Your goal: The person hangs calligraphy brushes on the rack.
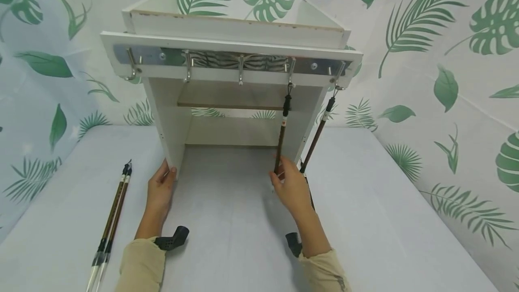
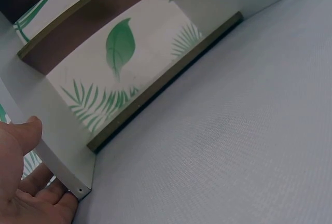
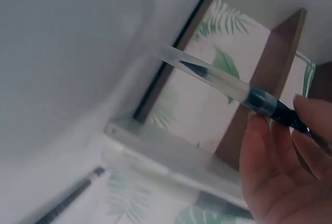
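Note:
A white wooden shelf stands on the table, with a metal hook rail along its upper front. From one hook hangs a calligraphy brush by its loop. My right hand pinches that brush near its lower end; the right wrist view shows its dark tip inside a clear cap. A second brush hangs from the rightmost hook, its lower part partly behind my right hand. My left hand grips the front edge of the shelf's left side panel near the bottom, thumb on one side, fingers on the other.
Two more capped brushes lie side by side on the white-covered table, left of my left arm. Inside the shelf is a horizontal board. A leaf-patterned cloth hangs behind and at both sides.

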Motion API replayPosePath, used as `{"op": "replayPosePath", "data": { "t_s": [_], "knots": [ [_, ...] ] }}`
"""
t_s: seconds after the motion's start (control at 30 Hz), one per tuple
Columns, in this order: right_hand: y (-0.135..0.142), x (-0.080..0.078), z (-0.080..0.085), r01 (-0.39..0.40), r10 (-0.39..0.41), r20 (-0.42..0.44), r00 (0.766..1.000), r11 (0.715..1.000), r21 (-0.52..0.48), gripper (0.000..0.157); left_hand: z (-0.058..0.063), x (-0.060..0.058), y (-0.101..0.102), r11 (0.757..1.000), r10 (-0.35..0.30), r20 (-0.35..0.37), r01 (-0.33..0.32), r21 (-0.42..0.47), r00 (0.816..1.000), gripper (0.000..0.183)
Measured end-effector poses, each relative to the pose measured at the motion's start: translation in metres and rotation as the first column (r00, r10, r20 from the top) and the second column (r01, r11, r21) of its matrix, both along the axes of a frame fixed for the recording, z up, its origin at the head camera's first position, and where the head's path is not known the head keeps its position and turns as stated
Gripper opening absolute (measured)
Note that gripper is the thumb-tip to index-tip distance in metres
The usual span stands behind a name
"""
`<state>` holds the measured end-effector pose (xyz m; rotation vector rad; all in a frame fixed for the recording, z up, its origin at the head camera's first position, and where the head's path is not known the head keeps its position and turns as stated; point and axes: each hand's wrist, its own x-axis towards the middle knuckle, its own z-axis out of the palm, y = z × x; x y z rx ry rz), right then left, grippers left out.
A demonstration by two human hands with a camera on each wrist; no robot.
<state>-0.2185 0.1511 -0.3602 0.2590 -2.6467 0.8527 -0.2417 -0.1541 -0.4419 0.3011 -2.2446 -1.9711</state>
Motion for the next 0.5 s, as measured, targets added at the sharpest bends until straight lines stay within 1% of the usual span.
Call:
{"op": "replayPosePath", "data": {
  "t_s": [0.13, 0.27, 0.37, 0.5],
  "knots": [
    [0.013, 0.001, 0.012, 0.008, -0.009, 0.111, 0.994, 1.000, 0.016, 0.056, 0.000, 0.000, 0.000, 1.000, -0.006, -0.010, 0.006, 0.000, 1.000, 0.051],
    [0.028, 0.006, 0.027, -0.036, 0.025, 0.183, 0.983, 0.998, 0.056, 0.060, -0.001, -0.001, 0.000, 1.000, -0.004, -0.012, 0.004, -0.003, 1.000, 0.051],
    [0.037, 0.011, 0.037, -0.051, 0.037, 0.198, 0.979, 0.996, 0.067, 0.055, -0.002, -0.001, -0.001, 1.000, -0.002, -0.005, 0.002, -0.006, 1.000, 0.051],
    [0.050, 0.018, 0.046, -0.019, 0.007, 0.188, 0.982, 0.998, 0.059, 0.041, -0.001, -0.001, -0.001, 1.000, -0.002, 0.003, 0.002, -0.014, 1.000, 0.051]
  ]
}}
